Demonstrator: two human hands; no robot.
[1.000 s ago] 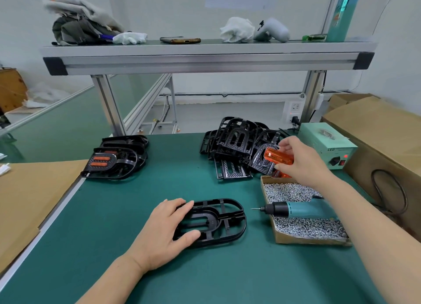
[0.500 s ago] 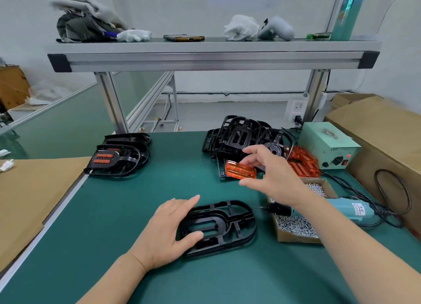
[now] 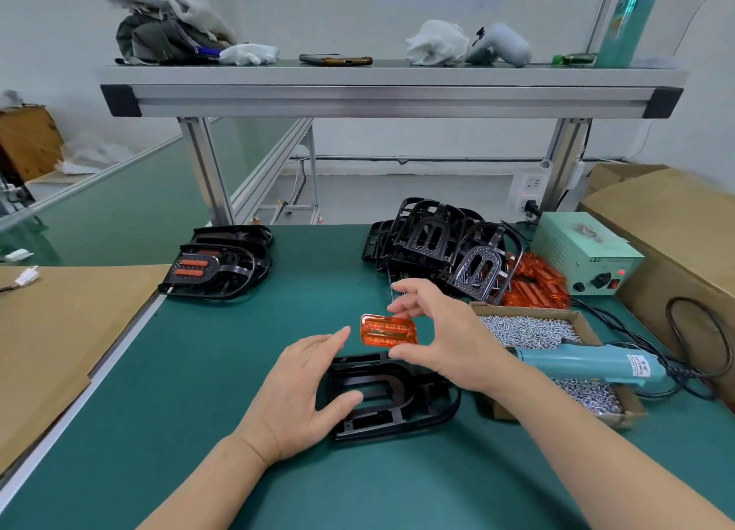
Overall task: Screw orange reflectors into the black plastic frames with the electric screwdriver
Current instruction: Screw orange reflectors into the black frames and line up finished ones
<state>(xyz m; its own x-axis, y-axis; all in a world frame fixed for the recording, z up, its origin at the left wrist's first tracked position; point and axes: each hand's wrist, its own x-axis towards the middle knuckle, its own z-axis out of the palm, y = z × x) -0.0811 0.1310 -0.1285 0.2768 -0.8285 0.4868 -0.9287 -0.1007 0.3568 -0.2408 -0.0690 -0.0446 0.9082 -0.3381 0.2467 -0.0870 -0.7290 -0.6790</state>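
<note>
Finished frames [image 3: 216,267] at desk [image 3: 222,370] left edge. Right hand [image 3: 445,342] fingers pinch reflector [image 3: 387,332] above open frame [image 3: 397,408]; left hand [image 3: 302,386] fingers straight, steadying it. Seating and screwing remain.

Word "LED" on front of pale green box [image 3: 588,251], far right. White label [image 3: 641,369] on blue screwdriver [image 3: 576,364] has tiny print, too small to read. No other words readable.

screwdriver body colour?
Teal-blue electric screwdriver, white label near the cord end; head view.
</note>
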